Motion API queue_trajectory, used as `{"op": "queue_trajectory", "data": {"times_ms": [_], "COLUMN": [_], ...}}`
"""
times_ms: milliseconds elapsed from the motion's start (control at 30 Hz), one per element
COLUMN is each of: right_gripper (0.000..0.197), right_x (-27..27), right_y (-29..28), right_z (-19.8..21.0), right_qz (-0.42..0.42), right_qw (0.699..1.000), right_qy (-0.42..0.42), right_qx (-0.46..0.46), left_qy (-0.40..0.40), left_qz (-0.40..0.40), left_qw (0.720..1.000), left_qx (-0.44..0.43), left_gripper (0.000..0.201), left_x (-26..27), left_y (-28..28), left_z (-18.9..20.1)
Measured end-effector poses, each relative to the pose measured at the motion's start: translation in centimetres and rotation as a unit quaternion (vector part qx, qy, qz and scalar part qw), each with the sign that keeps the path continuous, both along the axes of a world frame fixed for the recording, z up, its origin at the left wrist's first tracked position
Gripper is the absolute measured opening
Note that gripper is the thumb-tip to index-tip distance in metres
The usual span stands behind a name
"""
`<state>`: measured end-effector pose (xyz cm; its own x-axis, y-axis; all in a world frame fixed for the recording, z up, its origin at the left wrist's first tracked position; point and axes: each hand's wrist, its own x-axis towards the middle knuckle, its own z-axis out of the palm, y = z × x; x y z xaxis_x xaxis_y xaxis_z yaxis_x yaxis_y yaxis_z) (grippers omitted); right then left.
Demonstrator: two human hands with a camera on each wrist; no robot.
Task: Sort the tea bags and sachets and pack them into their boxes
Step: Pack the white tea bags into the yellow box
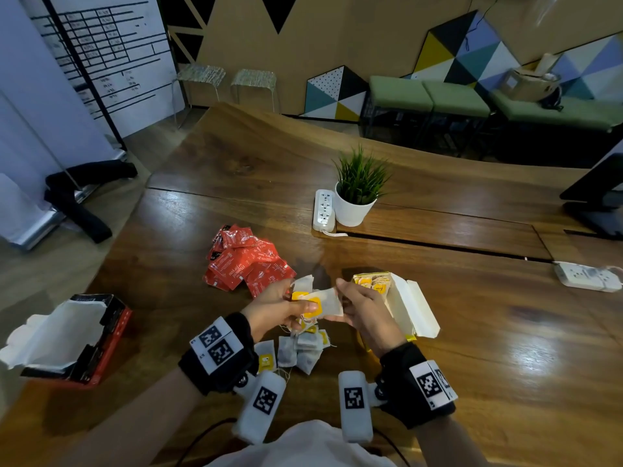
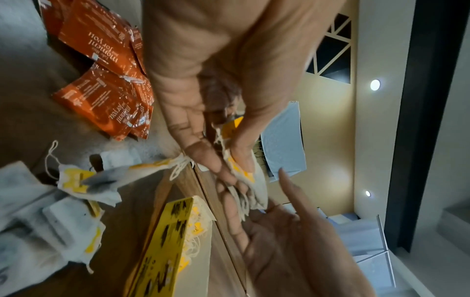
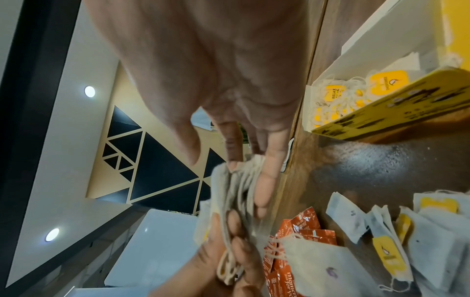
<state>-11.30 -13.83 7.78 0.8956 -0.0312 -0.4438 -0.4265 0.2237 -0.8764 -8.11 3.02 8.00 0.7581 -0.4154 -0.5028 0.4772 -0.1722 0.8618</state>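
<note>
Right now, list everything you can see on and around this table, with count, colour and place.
red sachets: a pile, count unclear, red, table centre-left
loose tea bags: several, white with yellow tags, table near edge
held tea bags: a small stack, white, yellow tags, between both hands
yellow box: one, open, partly filled with tea bags, right of hands
red box: one, red and black, open, white liner, left edge
potted plant: one, green in white pot, table middle
power strips: two, white, one beside the pot, one far right
left hand: grip on the stack
right hand: pinching the stack's other end
</note>
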Motion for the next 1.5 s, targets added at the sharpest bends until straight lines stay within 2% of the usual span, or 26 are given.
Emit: {"op": "queue_trajectory", "data": {"times_ms": [133, 333, 367, 433, 467, 500, 567, 633, 700, 733, 767, 867, 967, 1033, 1100, 1200, 1333, 1500], "right_gripper": [0.011, 0.011, 0.015, 0.027, 0.033, 0.037, 0.045, 0.050, 0.050, 0.048, 0.046, 0.042, 0.041, 0.041, 0.037, 0.030, 0.026, 0.012], "right_x": [0.0, 0.4, 0.4, 0.3, 0.2, 0.1, 0.1, 0.1, 0.2, 0.2, 0.2, 0.0, -0.1, 0.0, 0.0, 0.1, 0.2, 0.2], "right_y": [-0.2, -0.8, -1.1, -1.7, -1.8, -1.9, -1.7, -1.4, -1.1, -1.0, -0.9, -0.9, -0.6, -0.4, -0.2, 0.0, 0.2, -0.1], "right_z": [0.0, -0.2, 0.0, 0.5, 0.6, 0.6, 0.2, -0.1, -0.3, -0.4, -0.5, -0.7, -1.1, -1.2, -1.4, -1.7, -1.7, -1.7], "right_qz": [0.047, 0.044, 0.044, 0.058, 0.071, 0.087, 0.115, 0.128, 0.135, 0.136, 0.139, 0.136, 0.115, 0.117, 0.122, 0.127, 0.117, 0.121], "right_qw": [0.997, 0.979, 0.968, 0.926, 0.907, 0.901, 0.914, 0.913, 0.908, 0.906, 0.904, 0.908, 0.919, 0.914, 0.914, 0.917, 0.933, 0.948], "right_qy": [-0.036, -0.054, -0.061, -0.085, -0.093, -0.091, -0.079, -0.078, -0.078, -0.076, -0.074, -0.069, -0.068, -0.074, -0.090, -0.120, -0.137, -0.140], "right_qx": [-0.058, -0.193, -0.239, -0.363, -0.405, -0.416, -0.381, -0.380, -0.389, -0.394, -0.398, -0.390, -0.370, -0.380, -0.376, -0.358, -0.311, -0.259], "left_qy": [-0.005, 0.035, 0.054, 0.082, 0.078, 0.069, 0.040, -0.024, -0.109, -0.128, -0.129, -0.102, -0.107, -0.101, -0.113, -0.126, -0.128, -0.152], "left_qz": [0.020, 0.016, 0.026, 0.036, 0.026, 0.014, -0.004, -0.019, -0.055, -0.064, -0.073, -0.093, -0.121, -0.147, -0.168, -0.180, -0.172, -0.129], "left_qw": [1.000, 0.999, 0.997, 0.994, 0.995, 0.996, 0.999, 0.993, 0.956, 0.947, 0.949, 0.977, 0.982, 0.981, 0.976, 0.968, 0.969, 0.970], "left_qx": [0.013, -0.038, -0.053, -0.065, -0.058, -0.048, -0.005, 0.112, 0.265, 0.289, 0.277, 0.161, 0.099, 0.071, 0.083, 0.120, 0.126, 0.136], "left_gripper": [0.030, 0.013, 0.016, 0.024, 0.026, 0.027, 0.031, 0.042, 0.046, 0.045, 0.041, 0.019, 0.024, 0.022, 0.009, 0.024, 0.013, 0.018], "left_x": [0.3, 0.0, 0.1, 0.3, 0.4, 0.5, 0.6, 0.9, 1.3, 1.4, 1.4, 1.4, 1.0, 0.7, 0.6, 0.6, 0.6, 1.0], "left_y": [-0.2, -0.1, 0.2, 1.1, 1.6, 2.0, 2.6, 2.8, 3.1, 3.3, 3.4, 3.7, 3.2, 2.5, 2.0, 1.4, 0.8, 0.8], "left_z": [-0.4, -0.5, -0.5, -0.6, -0.7, -0.7, -0.6, -1.0, -1.0, -1.2, -1.3, -1.6, -1.5, -1.1, -0.9, -1.0, -1.6, -2.0]}}
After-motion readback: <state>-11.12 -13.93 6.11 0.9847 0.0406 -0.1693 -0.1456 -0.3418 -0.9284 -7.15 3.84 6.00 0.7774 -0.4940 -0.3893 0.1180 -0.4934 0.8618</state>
